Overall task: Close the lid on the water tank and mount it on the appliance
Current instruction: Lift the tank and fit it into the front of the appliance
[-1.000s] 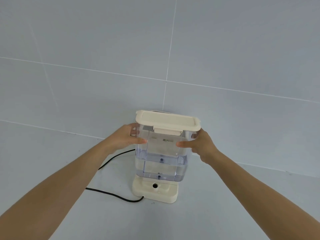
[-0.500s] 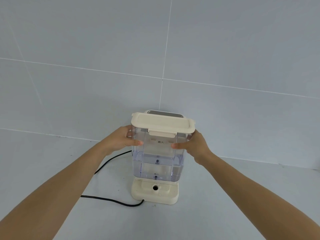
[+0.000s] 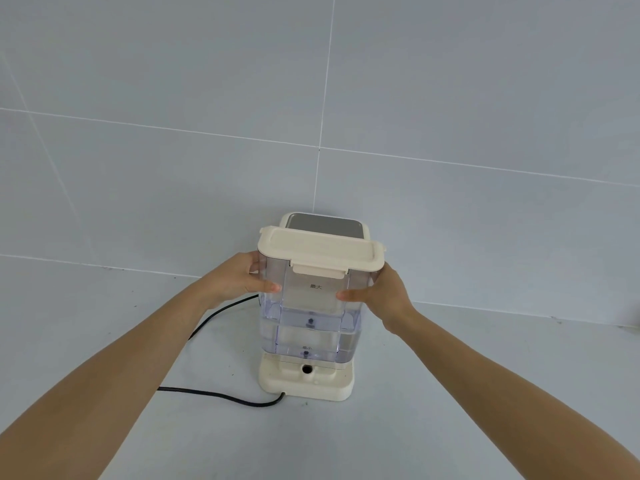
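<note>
The clear water tank [image 3: 310, 306] carries small printed marks, "最大" up high and a blurred one below. Its cream lid [image 3: 320, 252] is shut. My left hand [image 3: 239, 280] and right hand [image 3: 381, 294] clamp its sides above the cream appliance [image 3: 306, 379] on the table [image 3: 450, 427].

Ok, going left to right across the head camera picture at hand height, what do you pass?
Left hand → water tank, held between both hands with its lid shut → right hand.
</note>
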